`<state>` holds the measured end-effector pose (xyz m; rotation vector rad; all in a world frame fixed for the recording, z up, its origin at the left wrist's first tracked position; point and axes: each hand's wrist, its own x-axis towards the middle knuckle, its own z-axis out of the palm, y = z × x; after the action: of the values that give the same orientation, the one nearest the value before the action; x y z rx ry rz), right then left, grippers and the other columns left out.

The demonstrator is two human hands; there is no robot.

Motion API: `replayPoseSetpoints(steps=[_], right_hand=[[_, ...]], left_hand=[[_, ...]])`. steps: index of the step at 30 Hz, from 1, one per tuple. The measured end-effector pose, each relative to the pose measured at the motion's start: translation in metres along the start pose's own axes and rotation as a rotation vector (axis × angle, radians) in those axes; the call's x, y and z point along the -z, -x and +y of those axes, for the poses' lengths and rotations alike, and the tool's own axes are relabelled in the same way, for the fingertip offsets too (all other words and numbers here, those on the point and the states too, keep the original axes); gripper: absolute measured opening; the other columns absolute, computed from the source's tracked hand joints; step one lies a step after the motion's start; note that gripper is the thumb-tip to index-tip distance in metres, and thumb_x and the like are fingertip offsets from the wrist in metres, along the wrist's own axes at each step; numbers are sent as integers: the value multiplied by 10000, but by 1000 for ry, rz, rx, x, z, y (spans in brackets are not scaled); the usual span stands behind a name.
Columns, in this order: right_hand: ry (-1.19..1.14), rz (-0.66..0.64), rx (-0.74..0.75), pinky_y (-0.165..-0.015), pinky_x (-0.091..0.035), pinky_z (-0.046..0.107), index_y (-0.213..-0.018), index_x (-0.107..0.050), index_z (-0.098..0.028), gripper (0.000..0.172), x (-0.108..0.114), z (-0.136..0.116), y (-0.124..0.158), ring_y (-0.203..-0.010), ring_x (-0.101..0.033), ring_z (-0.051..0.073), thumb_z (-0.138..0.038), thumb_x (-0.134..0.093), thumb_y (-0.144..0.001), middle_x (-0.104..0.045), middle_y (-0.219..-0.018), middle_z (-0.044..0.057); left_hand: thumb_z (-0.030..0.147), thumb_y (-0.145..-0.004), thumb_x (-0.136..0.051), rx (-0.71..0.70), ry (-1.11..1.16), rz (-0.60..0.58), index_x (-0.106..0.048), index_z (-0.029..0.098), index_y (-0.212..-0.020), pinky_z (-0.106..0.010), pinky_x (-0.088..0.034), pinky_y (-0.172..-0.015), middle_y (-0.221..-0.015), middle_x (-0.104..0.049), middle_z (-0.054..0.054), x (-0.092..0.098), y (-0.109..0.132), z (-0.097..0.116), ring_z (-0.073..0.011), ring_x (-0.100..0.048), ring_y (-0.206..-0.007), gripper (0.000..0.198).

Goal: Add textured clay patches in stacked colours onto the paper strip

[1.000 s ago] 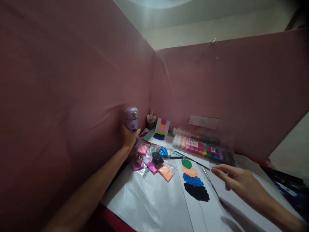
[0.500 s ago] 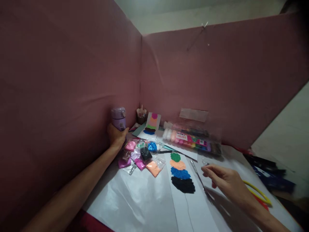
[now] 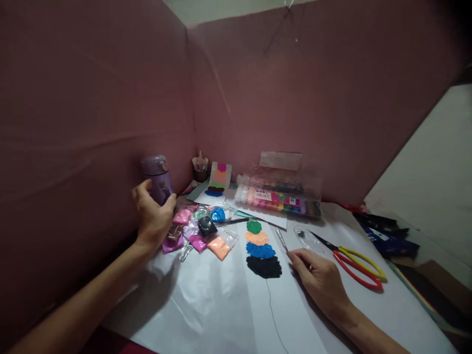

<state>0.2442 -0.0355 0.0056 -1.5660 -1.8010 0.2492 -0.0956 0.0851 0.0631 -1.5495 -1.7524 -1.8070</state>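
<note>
My left hand [image 3: 153, 214] is beside a purple lidded bottle [image 3: 161, 189] at the left wall, thumb and fingers apart and not wrapped round it. Whether the thumb still touches the bottle I cannot tell. My right hand [image 3: 319, 280] is closed, thumb and fingers pinched on a slim silvery metal tool [image 3: 280, 239] whose lower end they hide. Left of that hand lies a white paper strip [image 3: 258, 305] with green, peach, blue and black textured patches [image 3: 263, 266] stacked above a drawn line. Small bags of coloured clay [image 3: 207, 226] lie between the hands.
Red-and-yellow-handled scissors [image 3: 359, 268] lie right of my right hand, near a small clear bag [image 3: 306, 238]. Behind are a clear pack of coloured clay [image 3: 280, 199], a finished-looking coloured card [image 3: 217, 182] and a small cup of sticks [image 3: 201, 169]. Pink walls enclose two sides.
My left hand has loosened from the purple bottle, its fingers spreading. My right hand has come down onto the metal tool. The view has shifted, showing the whole scissors.
</note>
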Motion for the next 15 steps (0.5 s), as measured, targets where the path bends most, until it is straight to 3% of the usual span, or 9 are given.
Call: replayPoseSetpoints(steps=[3, 7, 10, 13, 15], right_hand=[[14, -6, 44, -655, -448, 312, -786, -620, -198, 291, -2, 3, 1, -679, -603, 207, -343, -417, -935, -662, -751, 54], [7, 74, 87, -648, -427, 307, -778, -608, -200, 252, -7, 16, 0, -671, -588, 196, -326, -444, -922, -636, -739, 45], [21, 162, 75, -641, -424, 306, -806, -602, -194, 213, -12, 27, -2, -685, -581, 193, -325, -465, -904, -621, -768, 46], [44, 167, 10, -650, -435, 306, -863, -590, -189, 163, -16, 31, -5, -705, -590, 191, -314, -487, -884, -624, -821, 51], [67, 138, -35, -634, -437, 304, -873, -576, -195, 133, -17, 31, -6, -689, -593, 189, -312, -514, -863, -624, -803, 38]], left_hand=[[252, -705, -660, -142, 28, -149, -481, 200, -1119, -409, -423, -886, -1097, -505, -79, 6, 32, 39, -256, -497, -1010, 454], [185, -785, -576, -378, 249, -619, -527, 189, -1031, -379, -424, -858, -1025, -572, -74, 10, 86, 86, -222, -517, -986, 251], [189, -805, -558, -628, 376, -912, -563, 184, -909, -318, -434, -760, -922, -615, -52, 9, 132, 105, -184, -551, -865, 105], [343, -827, -567, -995, 359, -946, -559, 187, -855, -277, -400, -701, -878, -620, -36, 2, 174, 110, -167, -556, -830, 159], [338, -858, -538, -1149, 318, -930, -555, 197, -843, -250, -370, -676, -832, -609, -13, -4, 195, 109, -140, -549, -795, 143]])
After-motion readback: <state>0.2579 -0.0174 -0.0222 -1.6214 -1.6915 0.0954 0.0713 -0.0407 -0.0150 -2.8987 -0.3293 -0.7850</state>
